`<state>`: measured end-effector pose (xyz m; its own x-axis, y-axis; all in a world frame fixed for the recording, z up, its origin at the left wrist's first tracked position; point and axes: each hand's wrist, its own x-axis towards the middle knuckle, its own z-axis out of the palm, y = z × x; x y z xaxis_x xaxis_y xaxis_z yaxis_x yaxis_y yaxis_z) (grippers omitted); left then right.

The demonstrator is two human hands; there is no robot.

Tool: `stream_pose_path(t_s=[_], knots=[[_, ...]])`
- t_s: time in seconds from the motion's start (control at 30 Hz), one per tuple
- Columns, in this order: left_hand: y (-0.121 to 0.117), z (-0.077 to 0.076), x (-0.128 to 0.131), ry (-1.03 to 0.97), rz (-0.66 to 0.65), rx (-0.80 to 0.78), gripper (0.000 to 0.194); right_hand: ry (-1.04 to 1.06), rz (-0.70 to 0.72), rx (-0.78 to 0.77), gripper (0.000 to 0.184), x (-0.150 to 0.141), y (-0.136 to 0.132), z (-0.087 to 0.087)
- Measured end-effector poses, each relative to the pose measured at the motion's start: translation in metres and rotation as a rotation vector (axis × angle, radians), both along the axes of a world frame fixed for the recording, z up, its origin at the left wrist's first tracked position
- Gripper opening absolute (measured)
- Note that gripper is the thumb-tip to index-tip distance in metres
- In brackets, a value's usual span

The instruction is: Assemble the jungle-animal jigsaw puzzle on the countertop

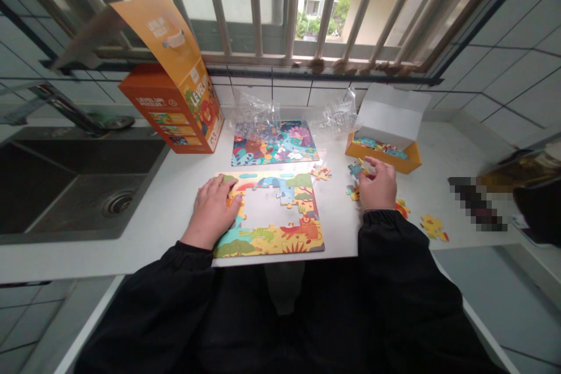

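A partly filled jigsaw puzzle (263,242) with animals along its border lies on the counter before me, its middle bare. My left hand (213,207) rests flat on its left edge, fingers spread a little. To the right, my right hand (380,185) has thumb and index finger at a teal puzzle piece (356,168), pinching its edge. Just below lies another loose piece (352,191), partly covered by the hand. A yellow-orange piece (322,172) sits by the puzzle's upper right corner. More yellow pieces (433,227) lie right of my wrist.
Behind the puzzle lies a second, blue puzzle picture (280,152) under clear plastic wrapping (258,114). An open yellow box (412,163) with pieces stands at the back right. A tall orange box (175,111) stands back left, beside a dark sink (87,187). Barred windows rise behind the counter.
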<state>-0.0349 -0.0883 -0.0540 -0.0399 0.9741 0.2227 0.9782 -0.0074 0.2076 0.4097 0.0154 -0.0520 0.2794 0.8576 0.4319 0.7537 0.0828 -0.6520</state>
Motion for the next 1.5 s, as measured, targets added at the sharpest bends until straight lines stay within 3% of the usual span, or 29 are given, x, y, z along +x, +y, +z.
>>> stream_pose_path(t_s=[0.1,0.37,0.57,0.67,0.8,0.97,1.1,1.27,1.5], knots=[[0.001,-0.001,0.000,0.012,0.007,-0.005,0.053,0.091,0.012,-0.032,0.056,-0.002,-0.003,0.000],[0.001,-0.002,-0.002,0.007,0.002,-0.007,0.053,0.280,0.136,-0.050,0.052,-0.014,-0.010,-0.002],[0.002,0.000,-0.002,-0.012,0.002,-0.009,0.053,0.359,0.376,-0.087,0.077,-0.035,-0.027,0.005],[0.002,0.001,-0.001,-0.008,-0.002,-0.013,0.053,0.332,0.401,-0.163,0.061,-0.045,-0.036,0.009],[0.001,0.002,0.000,0.001,-0.005,-0.023,0.055,0.493,0.457,-0.223,0.042,-0.058,-0.043,0.011],[0.002,0.002,0.000,-0.008,-0.001,-0.021,0.055,0.646,0.520,-0.319,0.050,-0.071,-0.048,0.015],[0.002,0.001,-0.001,-0.006,-0.006,-0.020,0.055,0.785,0.659,-0.459,0.055,-0.087,-0.054,0.019],[0.003,0.000,0.000,-0.010,-0.002,-0.013,0.054,0.720,0.832,-0.578,0.052,-0.114,-0.063,0.016],[0.000,0.006,0.004,-0.018,0.009,-0.037,0.053,0.379,0.848,-0.472,0.033,-0.120,-0.064,0.008]])
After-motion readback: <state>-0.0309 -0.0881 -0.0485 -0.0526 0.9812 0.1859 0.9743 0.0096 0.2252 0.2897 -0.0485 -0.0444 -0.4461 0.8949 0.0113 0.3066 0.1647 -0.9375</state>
